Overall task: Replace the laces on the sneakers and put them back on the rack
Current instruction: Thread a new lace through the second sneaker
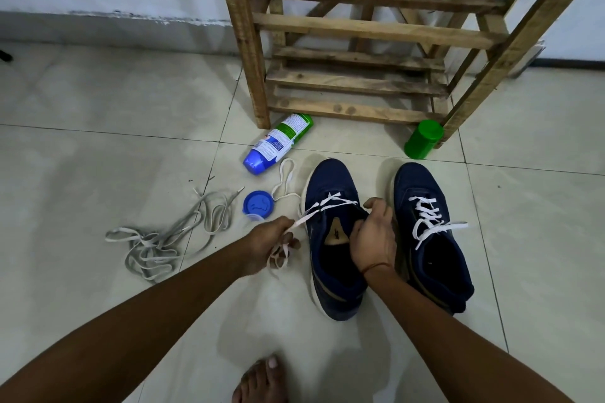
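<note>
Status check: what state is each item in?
Left sneaker: partly laced.
Right sneaker: laced, untied.
White lace: gripped by left hand.
Right hand: gripping left sneaker's eyelet edge.
Grey laces: tangled on floor.
Spray can: lying on side.
Blue lid: flat on floor.
Green container: standing.

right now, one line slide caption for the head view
Left hand holds a white lace taut from a half-laced navy sneaker gripped by the right hand, beside its laced twin.

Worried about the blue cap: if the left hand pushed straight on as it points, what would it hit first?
Probably the half-laced sneaker: the left hand points along the white lace at its side. The cap lies off that line.
</note>
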